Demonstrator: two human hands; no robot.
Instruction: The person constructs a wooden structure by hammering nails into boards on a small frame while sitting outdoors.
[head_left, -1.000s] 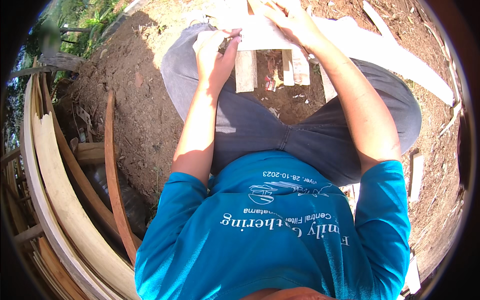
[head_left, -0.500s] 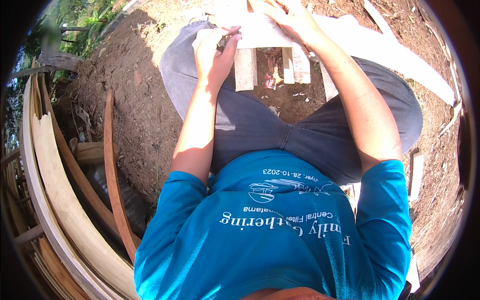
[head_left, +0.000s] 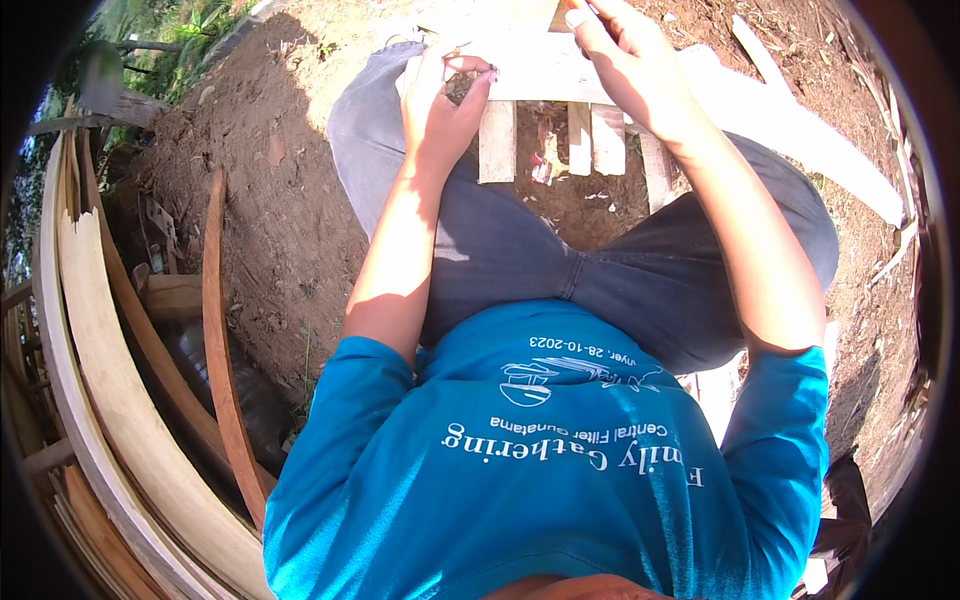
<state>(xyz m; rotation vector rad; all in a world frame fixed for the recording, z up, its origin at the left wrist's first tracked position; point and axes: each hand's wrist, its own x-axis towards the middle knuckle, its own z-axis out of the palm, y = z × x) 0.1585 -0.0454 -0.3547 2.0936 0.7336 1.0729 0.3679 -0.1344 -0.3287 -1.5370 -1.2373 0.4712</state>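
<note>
A pale wooden board (head_left: 545, 82), washed out by sunlight, lies crosswise in front of my lap. Short wooden slats (head_left: 498, 145) jut from under its near edge. My left hand (head_left: 440, 100) is at the board's left part, thumb and fingers curled together in a pinch. A tiny dark thing shows at its fingertips, too small to name. Above the board's right part is my right hand (head_left: 645, 75), its fingers bent round something orange-brown that the upper picture edge cuts off. A pale wood block (head_left: 530, 14) stands at the board's far side.
Long planks and strips (head_left: 110, 320) are stacked at my left, with a curved brown strip (head_left: 215, 330) beside them. A broad pale plank (head_left: 800, 135) stretches out to the right over the soil (head_left: 270, 200). A small red-and-white scrap (head_left: 545, 168) lies between the slats.
My right hand has moved right and a little nearer, its fingers now more bent. The left hand has shifted slightly right, still curled at the board.
</note>
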